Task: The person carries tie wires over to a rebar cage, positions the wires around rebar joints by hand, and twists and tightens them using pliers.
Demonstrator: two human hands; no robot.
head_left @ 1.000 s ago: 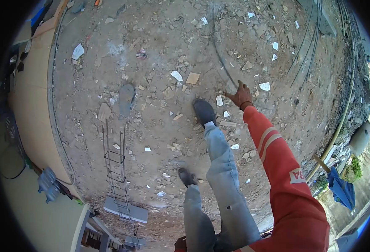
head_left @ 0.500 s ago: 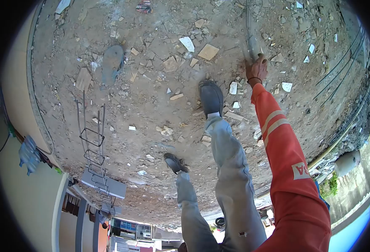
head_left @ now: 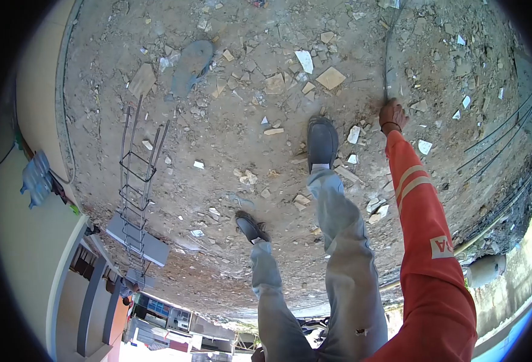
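Note:
My right hand (head_left: 393, 116), in a red sleeve (head_left: 422, 211) with pale bands, is low over the rubble-strewn ground. Its fingers are closed around the near end of a long, thin dark rod (head_left: 389, 60). From the hand the rod runs away to the top of the view, along the ground. Whether it is steel bar or something else is unclear. My left hand cannot be made out; only a small dark shape shows beside my left leg at the bottom edge. Near my right hand are my dark shoe (head_left: 322, 142) and a white tile fragment (head_left: 354, 134).
Broken tile and stones cover the ground (head_left: 217, 145). A tied rebar cage (head_left: 134, 181) lies at left across a grey slab (head_left: 136, 238). Several thin dark bars (head_left: 501, 139) lie at right. A flat bluish piece (head_left: 192, 66) and a wooden board (head_left: 142, 80) lie upper left.
The view has shifted, so the ground and my feet appear farther right. My right hand stays closed on the rod's end; the rod appears more upright and thinner than in the blurred earlier frame.

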